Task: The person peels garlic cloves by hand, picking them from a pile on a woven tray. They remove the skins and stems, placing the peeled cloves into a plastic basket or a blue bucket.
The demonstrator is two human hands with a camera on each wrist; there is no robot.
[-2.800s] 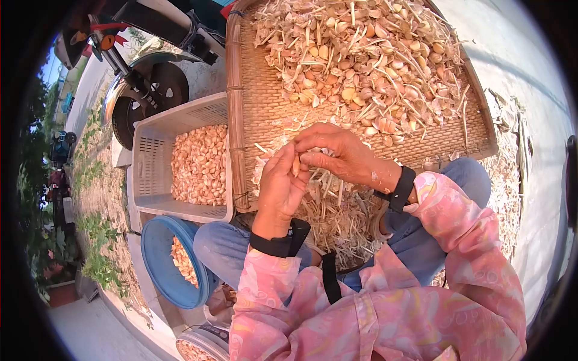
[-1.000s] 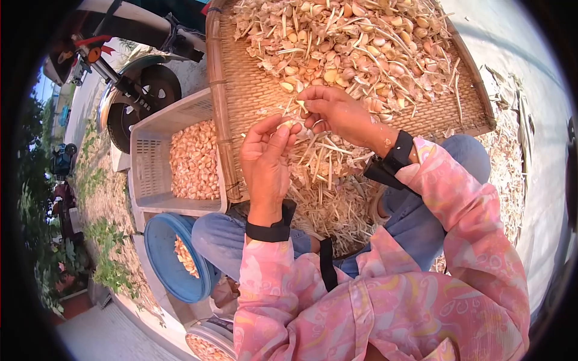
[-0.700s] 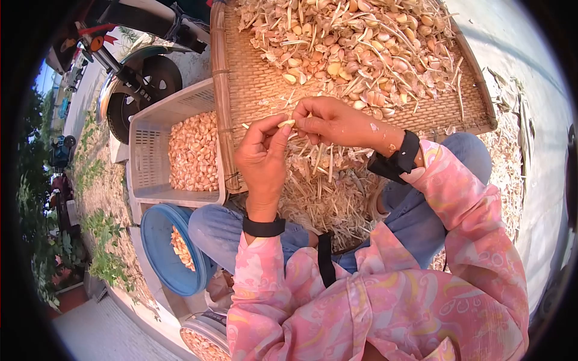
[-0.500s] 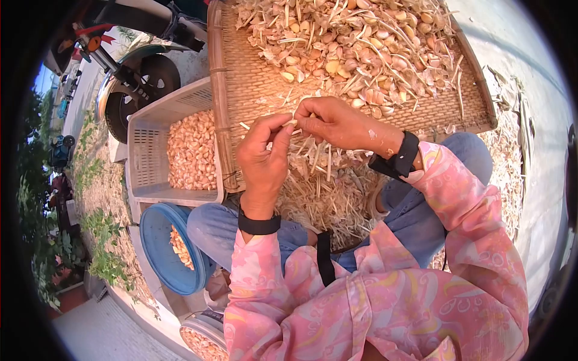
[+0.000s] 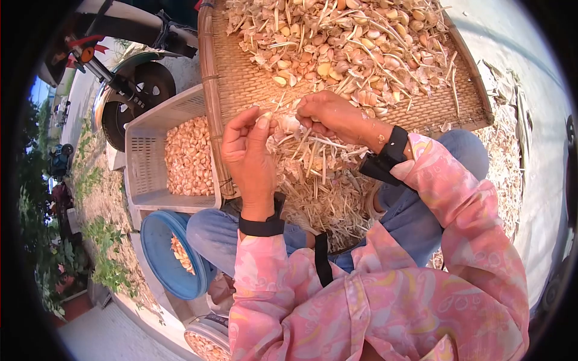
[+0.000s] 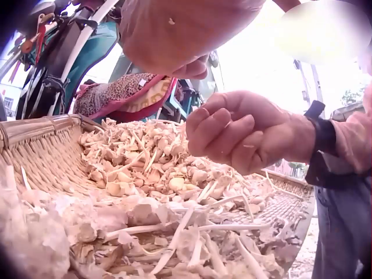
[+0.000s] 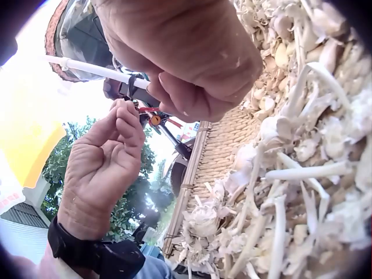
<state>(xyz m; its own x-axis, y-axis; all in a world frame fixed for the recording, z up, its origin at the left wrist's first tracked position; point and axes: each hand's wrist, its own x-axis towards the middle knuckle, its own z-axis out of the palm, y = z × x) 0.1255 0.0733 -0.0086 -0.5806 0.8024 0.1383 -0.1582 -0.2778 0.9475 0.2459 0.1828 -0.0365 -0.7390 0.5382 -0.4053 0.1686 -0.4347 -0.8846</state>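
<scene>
Head view: left hand (image 5: 248, 157) pinches a clove (image 5: 263, 118) at fingertips, above the tray (image 5: 241, 78) edge. Right hand (image 5: 328, 114), at 3 o'clock of it, grips husk (image 5: 290, 124). Step: peeling. Next move likely calls for dropping the clove in the crate (image 5: 147, 174) at 9 o'clock.

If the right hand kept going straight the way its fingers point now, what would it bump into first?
Most likely the left hand: the right hand points its curled fingers across toward it, with only a small gap and a scrap of garlic skin between. Depth is hard to judge.
</scene>
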